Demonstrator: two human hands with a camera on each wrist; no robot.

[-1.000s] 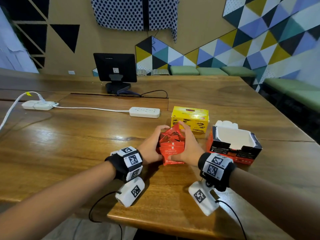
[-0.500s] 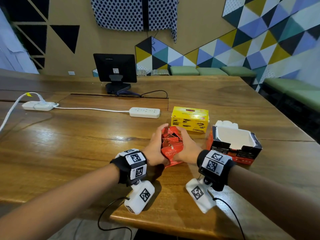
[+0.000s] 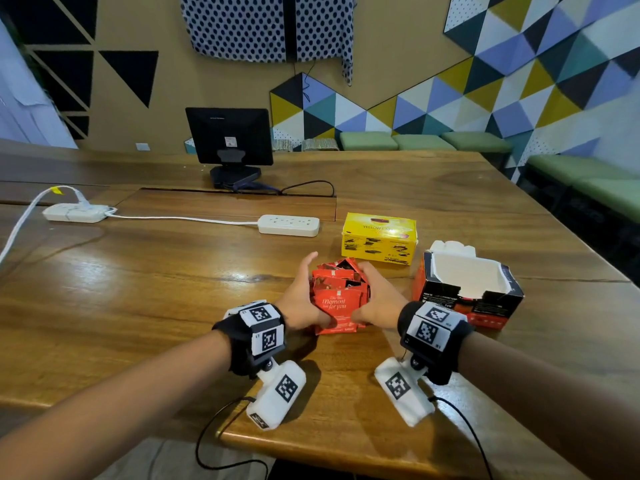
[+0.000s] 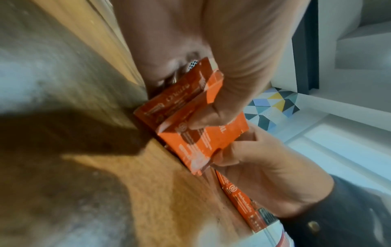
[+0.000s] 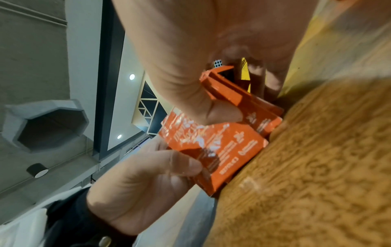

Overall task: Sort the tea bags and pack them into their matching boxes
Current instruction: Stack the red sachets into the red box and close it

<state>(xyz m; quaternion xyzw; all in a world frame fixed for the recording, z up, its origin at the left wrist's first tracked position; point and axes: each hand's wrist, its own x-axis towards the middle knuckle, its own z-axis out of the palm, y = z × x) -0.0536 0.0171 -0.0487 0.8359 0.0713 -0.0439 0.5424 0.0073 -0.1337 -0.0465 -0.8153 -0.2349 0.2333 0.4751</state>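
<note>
Wood-grained and glossy, the brown desk [image 3: 145, 306] is carrying everything under a wall of coloured triangles; the landmark is the open black-and-red cardboard box [image 3: 467, 289], which is standing with its white inside showing and its flap [image 3: 453, 247] turned up at the back. Just to the left of that box, a bundle of red paper tea bag sachets [image 3: 337, 296] is standing on edge on the desk; the left hand [image 3: 301, 299] is pressing the bundle's far side from the box, its thumb lying on the front sachet, while the right hand [image 3: 379, 299] is squeezing the side nearer the box, fingers curling round the back; both hands are gripping the sachets between them. The wrist views are showing each thumb [image 4: 211, 117] [image 5: 215, 115] pinching the front sachet, the bundle's lower edges touching the wood. Behind and slightly left of the box, a closed yellow cardboard tea box [image 3: 379, 239] is sitting; further left, a white power strip [image 3: 289, 225] is lying; a black monitor [image 3: 230, 140] is standing well behind.
</note>
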